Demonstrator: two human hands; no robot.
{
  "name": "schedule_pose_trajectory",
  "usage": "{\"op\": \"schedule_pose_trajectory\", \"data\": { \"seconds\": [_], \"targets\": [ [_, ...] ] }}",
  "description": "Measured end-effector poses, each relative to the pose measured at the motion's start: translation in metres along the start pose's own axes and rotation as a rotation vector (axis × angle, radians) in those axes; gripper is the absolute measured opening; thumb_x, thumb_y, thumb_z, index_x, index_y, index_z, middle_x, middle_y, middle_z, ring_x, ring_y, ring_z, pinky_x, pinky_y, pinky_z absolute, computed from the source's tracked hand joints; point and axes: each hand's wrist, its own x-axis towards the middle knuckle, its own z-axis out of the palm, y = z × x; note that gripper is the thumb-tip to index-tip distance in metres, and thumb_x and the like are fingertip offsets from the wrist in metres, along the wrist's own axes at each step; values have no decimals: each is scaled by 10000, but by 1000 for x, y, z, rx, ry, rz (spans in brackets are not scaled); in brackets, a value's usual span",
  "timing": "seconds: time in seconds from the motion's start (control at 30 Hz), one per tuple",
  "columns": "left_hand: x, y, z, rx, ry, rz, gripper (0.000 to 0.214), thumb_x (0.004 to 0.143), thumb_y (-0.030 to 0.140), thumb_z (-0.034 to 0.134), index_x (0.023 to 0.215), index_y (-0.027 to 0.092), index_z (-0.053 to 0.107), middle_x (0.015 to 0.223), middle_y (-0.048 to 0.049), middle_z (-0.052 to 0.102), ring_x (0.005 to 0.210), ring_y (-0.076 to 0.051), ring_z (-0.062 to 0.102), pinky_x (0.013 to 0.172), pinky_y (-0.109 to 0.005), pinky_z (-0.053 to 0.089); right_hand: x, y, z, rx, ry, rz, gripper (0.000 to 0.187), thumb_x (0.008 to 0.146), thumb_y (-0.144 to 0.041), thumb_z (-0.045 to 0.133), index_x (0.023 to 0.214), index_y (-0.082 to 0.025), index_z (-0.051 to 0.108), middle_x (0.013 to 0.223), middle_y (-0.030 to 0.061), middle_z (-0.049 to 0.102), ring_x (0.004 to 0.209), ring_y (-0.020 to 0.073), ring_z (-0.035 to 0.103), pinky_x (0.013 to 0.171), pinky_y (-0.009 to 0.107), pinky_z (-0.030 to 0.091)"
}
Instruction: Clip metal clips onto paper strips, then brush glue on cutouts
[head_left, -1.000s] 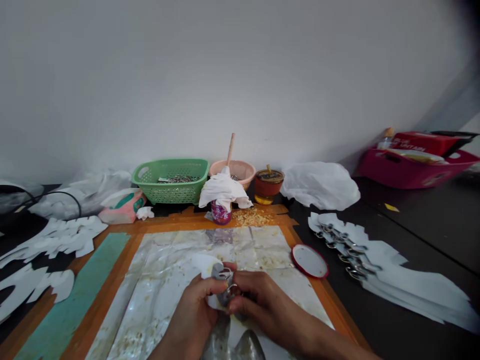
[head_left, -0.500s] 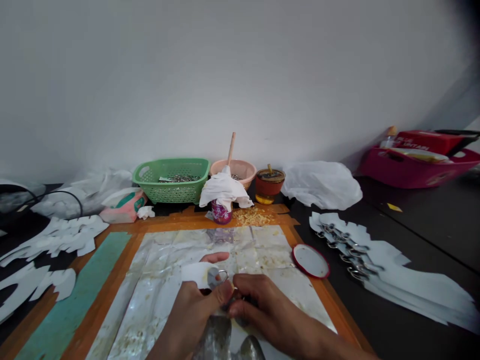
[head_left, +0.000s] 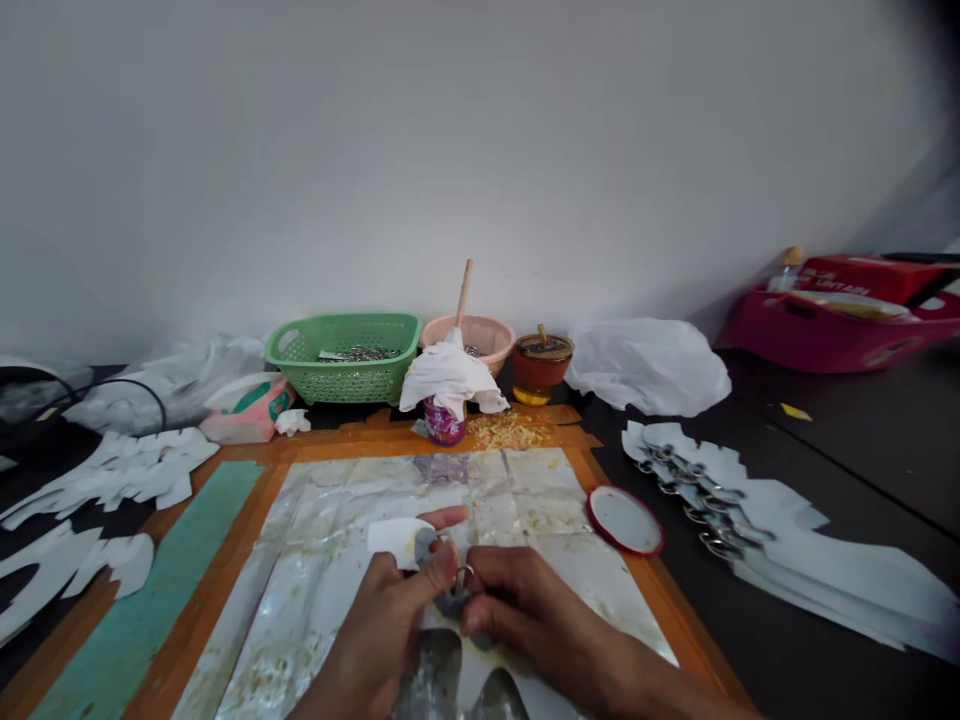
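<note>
- The left hand (head_left: 379, 625) and right hand (head_left: 540, 620) are together, pinching a small metal ring (head_left: 465, 578) against a white paper cutout (head_left: 397, 540), over a creased foil sheet (head_left: 337, 600)
- To the right — a red-rimmed lid (head_left: 625, 520), then stacked ringed cutouts (head_left: 750, 510)
- Ahead — pale crumbs (head_left: 506, 430), a green plastic basket (head_left: 345, 385), a pink bowl (head_left: 469, 335)
</note>
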Motion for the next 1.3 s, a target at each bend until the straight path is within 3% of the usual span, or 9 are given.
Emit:
{"op": "schedule_pose_trajectory", "data": {
  "seconds": [0.1,0.2,0.4,0.67,0.83,0.97,1.03,1.2,1.3],
  "targets": [
    [3,0,-2,-43,-27,-3,789,640,432,914,1335,194,628,716,5,679,671,-180,643,649,-282,495,-6,3,-2,46,66,63,654,897,-808,382,719,-202,553,752,2,513,704,164,451,662,293,393],
    [6,-1,-3,-70,-13,1,789,650,425,910,1350,219,611,724,13,675,689,-179,653,658,-278,494,-10,7,-6,82,158,117,848,877,-875,146,885,-198,657,915,70,622,857,226,550,786,362,439],
    [5,0,-2,-34,30,24,832,651,443,903,1384,218,582,732,-4,688,662,-200,669,644,-305,505,-6,4,-7,131,165,211,796,832,-898,334,846,-188,694,831,51,644,783,201,544,700,314,403],
    [5,4,-1,-24,92,20,814,606,462,921,1328,234,621,708,17,662,656,-193,662,581,-271,500,0,10,-5,369,152,230,941,831,-919,205,827,-150,748,715,45,633,656,158,477,606,284,310],
    [8,13,-5,-58,150,76,735,606,436,913,1270,250,657,692,32,636,658,-186,651,587,-260,514,2,14,-17,483,116,221,695,818,-797,573,843,-127,754,760,30,620,680,129,494,625,247,345],
    [9,19,-7,-98,209,105,595,677,393,868,1230,280,678,736,37,659,668,-156,629,582,-216,497,4,13,-19,532,51,286,542,656,-637,843,806,-157,639,692,-30,550,583,87,433,549,216,297],
    [8,19,-6,-107,211,104,553,691,388,859,1209,290,689,722,51,646,666,-148,618,580,-206,492,3,10,-17,443,43,269,538,636,-611,861,774,-174,579,670,-51,507,566,78,383,524,215,262],
    [9,18,-6,-150,196,40,543,701,431,832,1205,272,709,774,22,678,677,-165,635,558,-217,473,2,3,-12,161,97,55,435,861,-558,679,702,-193,501,649,-59,413,609,101,324,563,236,281],
    [11,17,-8,-120,196,33,498,718,437,803,1161,218,740,771,-17,695,642,-180,636,537,-237,462,3,5,-10,68,134,21,419,871,-523,679,685,-187,510,663,-50,435,635,107,341,584,235,296]
  ]
}}
